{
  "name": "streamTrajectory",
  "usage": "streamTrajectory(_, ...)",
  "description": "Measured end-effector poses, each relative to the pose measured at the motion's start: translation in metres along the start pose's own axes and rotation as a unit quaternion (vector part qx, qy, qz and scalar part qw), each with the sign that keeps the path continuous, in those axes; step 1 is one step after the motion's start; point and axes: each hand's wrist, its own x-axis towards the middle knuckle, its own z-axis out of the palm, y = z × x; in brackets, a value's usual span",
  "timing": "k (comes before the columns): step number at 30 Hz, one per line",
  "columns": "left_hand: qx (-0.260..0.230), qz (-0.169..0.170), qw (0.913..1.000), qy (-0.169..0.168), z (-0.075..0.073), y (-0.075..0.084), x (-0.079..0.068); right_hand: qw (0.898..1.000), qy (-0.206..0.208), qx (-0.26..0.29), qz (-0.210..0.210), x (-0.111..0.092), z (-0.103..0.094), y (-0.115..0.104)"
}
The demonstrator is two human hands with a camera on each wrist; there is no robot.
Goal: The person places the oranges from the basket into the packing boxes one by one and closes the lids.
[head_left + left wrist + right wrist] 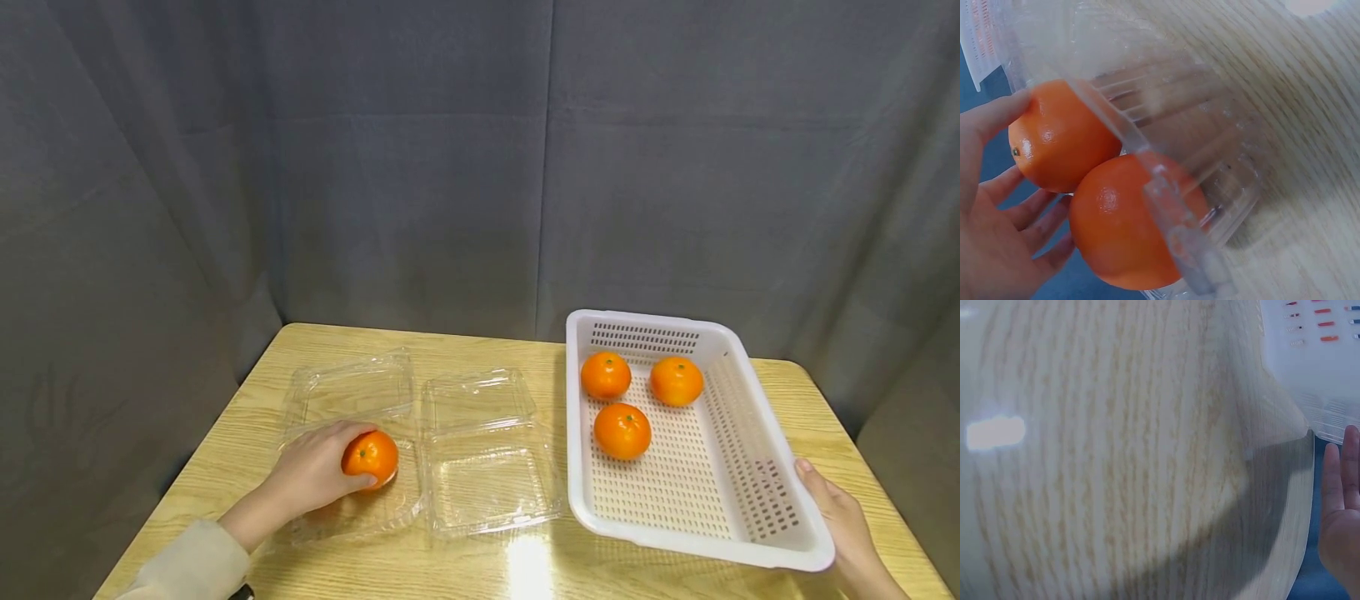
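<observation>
My left hand (318,462) grips an orange (372,457) between thumb and fingers, inside the near half of the left clear plastic clamshell box (403,500). In the left wrist view a second orange (1125,219) sits against the held one; my hand hides it from the head view. At the right, my right hand (842,518) lies along the outer side of a white perforated basket (678,546), thumb near its rim. Its visible fingers (1333,481) are straight in the right wrist view. Three oranges (622,432) lie in the basket's left and far part.
Beside the left box stands another clear clamshell box (491,483), its lid (480,400) folded back. Both boxes and the basket rest on a light wooden table (360,575). Grey curtain (412,167) hangs behind the table and at its sides.
</observation>
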Motion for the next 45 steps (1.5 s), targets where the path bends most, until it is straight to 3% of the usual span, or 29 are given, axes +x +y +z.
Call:
streamTrajectory(13, -0.013, 0.03, 0.999, 0.03, -0.004, 0.018, 0.006, 1.0, -0.004, -0.012, -0.009, 0.004, 0.002, 0.0)
streamTrajectory(18, -0.019, 0.052, 0.9984, 0.011, -0.006, 0.027, 0.008, 1.0, -0.006, -0.005, -0.005, 0.005, 0.003, -0.001)
streamTrajectory(27, -0.027, 0.062, 0.9977, -0.004, -0.011, 0.046, 0.014, 1.0, -0.002, -0.029, -0.01, 0.008, 0.005, -0.004)
streamTrajectory(34, -0.038, 0.099, 0.9943, 0.0, -0.01, 0.069, 0.026, 0.999, 0.007, -0.035, -0.009, 0.011, 0.005, -0.004)
streamTrajectory(40, -0.055, 0.121, 0.991, -0.019, -0.005, 0.096, 0.039, 1.0, -0.001, 0.005, -0.006, 0.012, 0.006, -0.005)
streamTrajectory(45, -0.062, 0.144, 0.9873, -0.026, -0.001, 0.118, 0.049, 1.0, 0.025, -0.01, -0.007, 0.014, 0.008, -0.006)
